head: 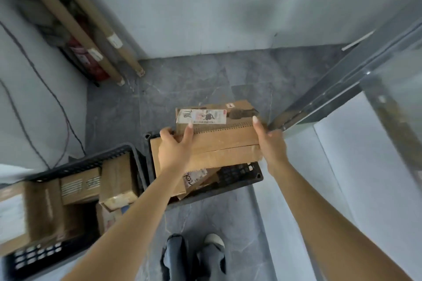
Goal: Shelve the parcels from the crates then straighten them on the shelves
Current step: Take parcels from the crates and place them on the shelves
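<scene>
Above the right crate [237,183], left hand [174,150] and right hand [270,143] clamp a cardboard parcel [219,139] at opposite ends

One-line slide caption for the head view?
Left hand and right hand grip a stack of brown cardboard parcels above a dark plastic crate.

Matt brown cardboard parcel [219,137] with a smooth paper label [206,116]; black perforated plastic crates [91,162]; polished grey stone-look floor [187,80]; glossy metal shelf frame [319,102].
</scene>
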Available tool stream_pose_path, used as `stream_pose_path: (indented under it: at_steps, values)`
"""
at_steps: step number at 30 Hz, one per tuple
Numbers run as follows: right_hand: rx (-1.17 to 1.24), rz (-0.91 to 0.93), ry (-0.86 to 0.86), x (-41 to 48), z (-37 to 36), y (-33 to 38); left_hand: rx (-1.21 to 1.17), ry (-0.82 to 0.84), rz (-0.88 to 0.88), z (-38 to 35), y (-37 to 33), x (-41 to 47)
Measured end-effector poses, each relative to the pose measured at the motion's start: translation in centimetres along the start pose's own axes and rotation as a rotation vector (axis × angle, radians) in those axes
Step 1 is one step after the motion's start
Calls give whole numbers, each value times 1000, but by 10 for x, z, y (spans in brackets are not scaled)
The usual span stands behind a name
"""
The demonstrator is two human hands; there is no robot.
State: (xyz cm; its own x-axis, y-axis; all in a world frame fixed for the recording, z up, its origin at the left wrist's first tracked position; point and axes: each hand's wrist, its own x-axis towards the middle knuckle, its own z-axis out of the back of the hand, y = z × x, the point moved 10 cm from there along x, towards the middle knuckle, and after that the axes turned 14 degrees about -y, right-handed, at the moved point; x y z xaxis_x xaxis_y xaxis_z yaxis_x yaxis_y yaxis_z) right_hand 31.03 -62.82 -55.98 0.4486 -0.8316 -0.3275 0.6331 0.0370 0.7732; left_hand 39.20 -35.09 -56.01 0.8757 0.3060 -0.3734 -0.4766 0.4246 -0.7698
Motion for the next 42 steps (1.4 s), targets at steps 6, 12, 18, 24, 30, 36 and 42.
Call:
stream_pose_path:
  at_steps: [6,12,18,24,30,36,42]
  values:
    - [181,123,54,-45,64,174,-242,40,-185,86,-156,-21]
    - [334,197,141,-83,99,266,-490,304,-277,140,-255,-39]
    - [481,275,13,-137,143,316,-412,409,-386,178,-302,-58]
    - [411,509,-166,-200,212,360,-312,569,-472,209,-332,-79]
    - [317,647,-285,-272,309,369,-304,625,-929,250,-409,-164]
    - [228,646,-393,-335,387,347,-74,1047,-1183,230,-405,-287]
    - [336,612,-564,-407,454,303,-220,1152,-1122,243,-370,-376]
